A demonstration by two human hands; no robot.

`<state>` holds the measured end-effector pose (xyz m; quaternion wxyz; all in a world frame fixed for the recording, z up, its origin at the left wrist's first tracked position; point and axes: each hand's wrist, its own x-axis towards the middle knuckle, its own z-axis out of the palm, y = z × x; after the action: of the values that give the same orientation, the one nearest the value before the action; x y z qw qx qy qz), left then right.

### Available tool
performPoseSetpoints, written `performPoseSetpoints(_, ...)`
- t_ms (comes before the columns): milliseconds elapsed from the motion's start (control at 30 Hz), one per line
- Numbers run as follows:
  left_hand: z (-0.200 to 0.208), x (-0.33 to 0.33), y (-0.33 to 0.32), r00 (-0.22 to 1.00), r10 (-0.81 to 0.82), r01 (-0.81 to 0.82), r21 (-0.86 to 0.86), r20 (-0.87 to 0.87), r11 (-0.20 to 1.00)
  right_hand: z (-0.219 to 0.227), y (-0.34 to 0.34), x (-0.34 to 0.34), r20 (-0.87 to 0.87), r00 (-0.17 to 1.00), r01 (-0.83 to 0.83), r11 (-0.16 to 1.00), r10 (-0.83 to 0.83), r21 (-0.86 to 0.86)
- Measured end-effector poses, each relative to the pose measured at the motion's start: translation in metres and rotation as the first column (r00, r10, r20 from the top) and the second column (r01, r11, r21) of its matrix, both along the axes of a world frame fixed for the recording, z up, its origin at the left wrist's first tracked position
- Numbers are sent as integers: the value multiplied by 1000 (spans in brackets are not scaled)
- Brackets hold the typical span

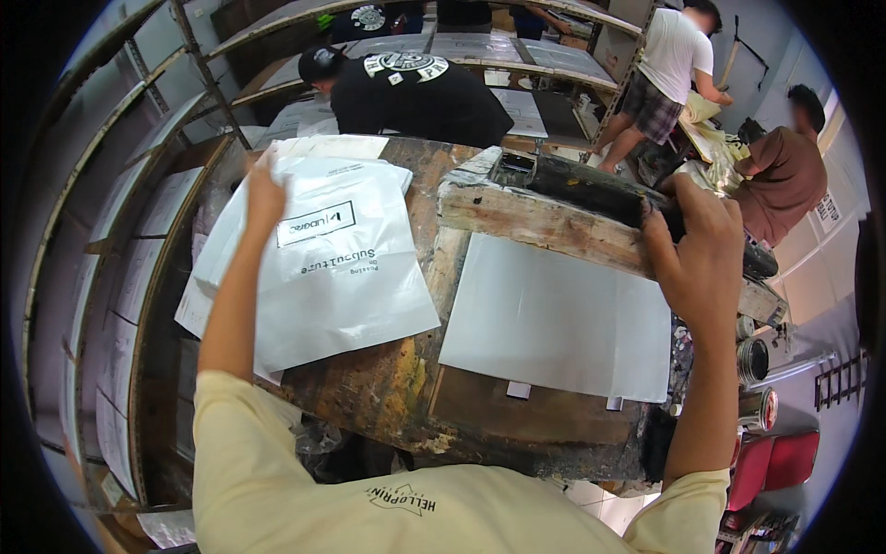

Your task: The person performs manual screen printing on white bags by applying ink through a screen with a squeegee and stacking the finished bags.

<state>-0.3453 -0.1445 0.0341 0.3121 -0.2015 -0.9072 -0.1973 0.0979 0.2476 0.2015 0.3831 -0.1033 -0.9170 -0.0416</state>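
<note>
My right hand (694,247) grips the near edge of a paint-stained wooden screen-printing frame (544,222), thumb on the near face and fingers over the top. The frame is tilted up above a blank white plastic sheet (558,319) on a brown board (517,420). Dark ink shows inside the frame. My left hand (266,194) is at the far left part of a white plastic bag (341,309) with black print, atop a pile of similar sheets. Its fingers are blurred, so whether they pinch the bag is unclear.
The worn wooden table (369,392) carries both piles. Metal shelves (111,277) with white sheets stand left and ahead. A person in black (415,97) bends beyond the table; two others (664,65) work at right. Cans (752,360) and a red chair (775,466) stand at right.
</note>
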Motion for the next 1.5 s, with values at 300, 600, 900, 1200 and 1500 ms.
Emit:
performPoseSetpoints(300, -26, 329, 103, 518, -681, 337, 609, 517, 718, -99, -37, 67, 424, 905, 10, 992, 44, -124)
performPoseSetpoints(600, -144, 359, 83, 700, -473, 373, 291, 534, 881, -226, -52, 103, 560, 797, 54, 897, 226, -439)
performPoseSetpoints(900, -150, 357, 81, 662, -406, 324, 248, 630, 913, -265, 0, 39, 463, 870, -36, 959, 168, -280)
performPoseSetpoints(1200, -145, 356, 77, 621, -409, 309, 271, 668, 912, -282, 155, -131, 325, 939, -76, 989, 114, -129)
performPoseSetpoints(1500, -158, 367, 77, 605, -539, 266, 489, 586, 831, -241, 212, -173, 505, 836, -112, 967, 217, -231)
